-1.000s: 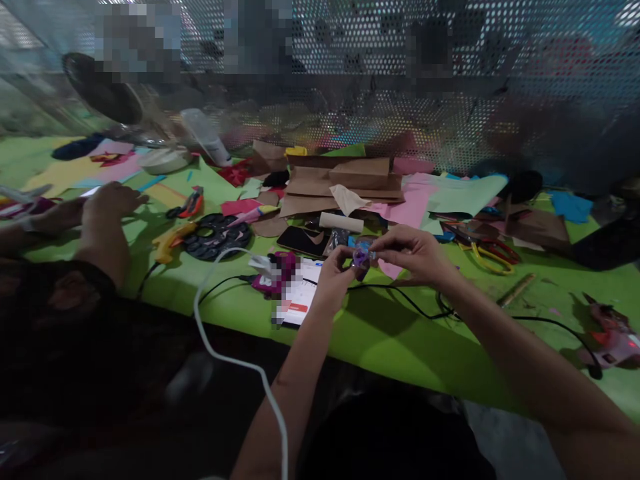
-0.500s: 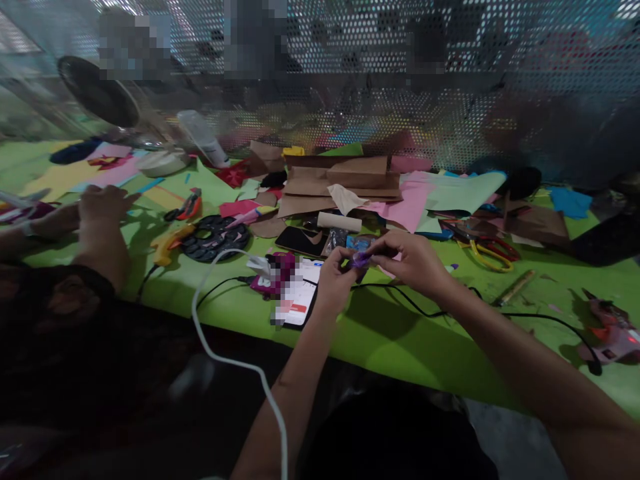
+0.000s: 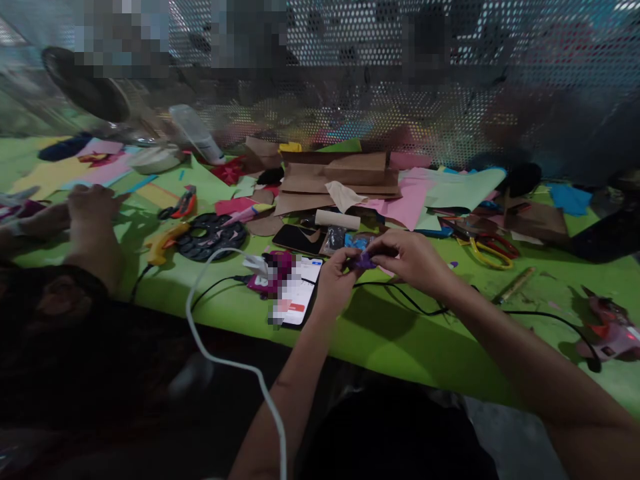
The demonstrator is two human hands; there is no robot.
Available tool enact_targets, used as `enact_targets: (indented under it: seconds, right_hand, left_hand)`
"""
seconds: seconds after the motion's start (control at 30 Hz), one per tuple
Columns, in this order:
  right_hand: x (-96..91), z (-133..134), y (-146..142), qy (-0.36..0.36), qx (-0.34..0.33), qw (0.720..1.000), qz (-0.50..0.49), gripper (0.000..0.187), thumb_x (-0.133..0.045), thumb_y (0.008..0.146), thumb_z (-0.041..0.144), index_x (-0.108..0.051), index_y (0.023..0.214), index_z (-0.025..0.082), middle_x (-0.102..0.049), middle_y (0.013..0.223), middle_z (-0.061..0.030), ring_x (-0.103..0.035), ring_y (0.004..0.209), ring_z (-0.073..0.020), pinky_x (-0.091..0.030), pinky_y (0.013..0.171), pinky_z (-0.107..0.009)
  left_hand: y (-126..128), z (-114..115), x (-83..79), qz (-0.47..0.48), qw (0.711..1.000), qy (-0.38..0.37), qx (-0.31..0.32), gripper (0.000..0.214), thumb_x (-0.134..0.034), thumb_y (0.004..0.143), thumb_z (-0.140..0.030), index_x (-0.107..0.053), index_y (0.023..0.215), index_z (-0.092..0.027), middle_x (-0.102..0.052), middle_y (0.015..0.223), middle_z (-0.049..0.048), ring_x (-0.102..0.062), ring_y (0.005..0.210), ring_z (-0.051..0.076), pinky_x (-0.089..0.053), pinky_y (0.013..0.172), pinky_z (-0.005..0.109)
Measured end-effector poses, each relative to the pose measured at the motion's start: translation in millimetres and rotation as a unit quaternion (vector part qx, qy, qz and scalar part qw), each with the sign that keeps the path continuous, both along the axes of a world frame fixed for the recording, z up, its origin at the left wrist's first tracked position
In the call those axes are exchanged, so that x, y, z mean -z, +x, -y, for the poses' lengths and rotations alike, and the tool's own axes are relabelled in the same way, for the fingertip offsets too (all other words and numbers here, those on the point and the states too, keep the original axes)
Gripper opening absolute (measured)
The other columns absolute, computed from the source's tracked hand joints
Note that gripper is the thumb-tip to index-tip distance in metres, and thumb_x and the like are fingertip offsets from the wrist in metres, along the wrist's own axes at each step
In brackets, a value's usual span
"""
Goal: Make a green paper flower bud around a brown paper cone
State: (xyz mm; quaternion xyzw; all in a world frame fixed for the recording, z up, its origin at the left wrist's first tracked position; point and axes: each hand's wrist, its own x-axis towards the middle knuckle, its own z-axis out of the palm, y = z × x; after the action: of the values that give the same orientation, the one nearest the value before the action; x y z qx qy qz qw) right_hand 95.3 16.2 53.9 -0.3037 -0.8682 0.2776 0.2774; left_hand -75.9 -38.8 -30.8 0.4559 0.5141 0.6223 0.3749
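Both my hands meet above the green table (image 3: 380,333) and pinch a small purple paper piece (image 3: 361,262) between their fingertips. My left hand (image 3: 336,279) grips it from the left, fingers curled. My right hand (image 3: 413,259) grips it from the right, thumb and fingers closed over its top. Just left of my hands lies a phone (image 3: 300,293) with a lit screen. A black cable (image 3: 415,303) runs under my right wrist.
A second person's hands (image 3: 87,207) rest at the table's left. A yellow glue gun (image 3: 163,243), a dark round disc (image 3: 213,237), brown paper bags (image 3: 335,180), coloured paper sheets, scissors (image 3: 487,250) and a pink glue gun (image 3: 613,330) lie around. A white cable (image 3: 225,360) hangs at the front.
My hands have sunk slightly toward the table, and the purple piece has turned flatter between my fingers. The other person's hands have barely moved.
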Motion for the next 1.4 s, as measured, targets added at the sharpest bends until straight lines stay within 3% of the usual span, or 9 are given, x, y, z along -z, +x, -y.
enact_targets:
  seconds: [0.2, 0.43, 0.6, 0.83, 1.17, 1.3, 1.4]
  right_hand:
    - [-1.0, -1, 0, 0.01, -0.013, 0.999, 0.032, 0.016, -0.068, 0.084, 0.009, -0.076, 0.094, 0.019, -0.076, 0.095, -0.0043, -0.067, 0.086, -0.0177, -0.045, 0.078, -0.027]
    - [5.7, -2, -3, 0.054, -0.008, 0.997, 0.055, 0.016, -0.064, 0.083, 0.01, -0.074, 0.092, 0.018, -0.074, 0.09, -0.0052, -0.065, 0.081, -0.0174, -0.043, 0.072, -0.026]
    - [8.7, -1, -2, 0.022, 0.003, 0.999, -0.024, 0.018, -0.061, 0.079, 0.01, -0.075, 0.087, 0.019, -0.075, 0.087, -0.0026, -0.065, 0.077, -0.0149, -0.045, 0.07, -0.024]
    - [14.9, -9, 0, -0.122, 0.007, 0.986, -0.115, 0.013, -0.064, 0.076, 0.018, -0.073, 0.084, 0.018, -0.072, 0.077, -0.0007, -0.065, 0.069, -0.0142, -0.048, 0.065, -0.025]
    - [10.2, -17, 5, -0.152, -0.059, 0.984, -0.074, 0.015, -0.07, 0.077, 0.021, -0.078, 0.09, 0.02, -0.077, 0.087, -0.0023, -0.07, 0.078, -0.016, -0.052, 0.071, -0.026]
    - [12.9, -17, 6, -0.175, -0.066, 0.981, -0.06, 0.019, -0.071, 0.077, 0.017, -0.078, 0.094, 0.019, -0.078, 0.09, -0.0026, -0.071, 0.08, -0.0166, -0.052, 0.071, -0.026]
    - [15.1, -16, 4, -0.151, -0.056, 0.986, -0.045, 0.016, -0.074, 0.079, 0.02, -0.078, 0.094, 0.02, -0.078, 0.091, -0.0031, -0.071, 0.083, -0.0174, -0.052, 0.074, -0.027]
  left_hand:
    - [1, 0, -1.0, 0.027, 0.999, -0.04, 0.025, 0.028, -0.084, 0.065, -0.024, -0.075, 0.09, -0.018, -0.071, 0.079, -0.0011, -0.06, 0.073, 0.013, -0.048, 0.071, 0.023]
    - [3, 0, -0.1, 0.026, 0.998, -0.053, 0.014, 0.029, -0.086, 0.064, -0.026, -0.074, 0.089, -0.018, -0.07, 0.08, -0.0004, -0.058, 0.073, 0.012, -0.046, 0.069, 0.023]
    - [6, -1, 1.2, 0.073, 0.995, -0.053, 0.051, 0.025, -0.084, 0.067, -0.029, -0.071, 0.085, -0.017, -0.066, 0.077, -0.0018, -0.053, 0.068, 0.01, -0.041, 0.063, 0.02]
    - [7, 0, -5.7, 0.093, 0.991, -0.066, 0.066, 0.022, -0.08, 0.068, -0.027, -0.069, 0.085, -0.017, -0.064, 0.074, -0.0026, -0.052, 0.069, 0.009, -0.041, 0.065, 0.019]
    - [3, 1, -2.3, 0.013, 0.996, -0.063, 0.054, 0.012, -0.071, 0.074, -0.023, -0.067, 0.084, -0.018, -0.062, 0.076, -0.0029, -0.052, 0.073, 0.011, -0.04, 0.069, 0.021]
    - [3, 0, -0.8, -0.02, 0.997, -0.063, 0.051, 0.011, -0.068, 0.075, -0.02, -0.067, 0.086, -0.018, -0.064, 0.077, -0.0029, -0.053, 0.074, 0.012, -0.04, 0.071, 0.021]
    - [3, 2, -4.5, -0.047, 0.996, -0.066, 0.04, 0.01, -0.068, 0.075, -0.02, -0.067, 0.086, -0.019, -0.064, 0.076, -0.0028, -0.053, 0.073, 0.013, -0.039, 0.069, 0.022]
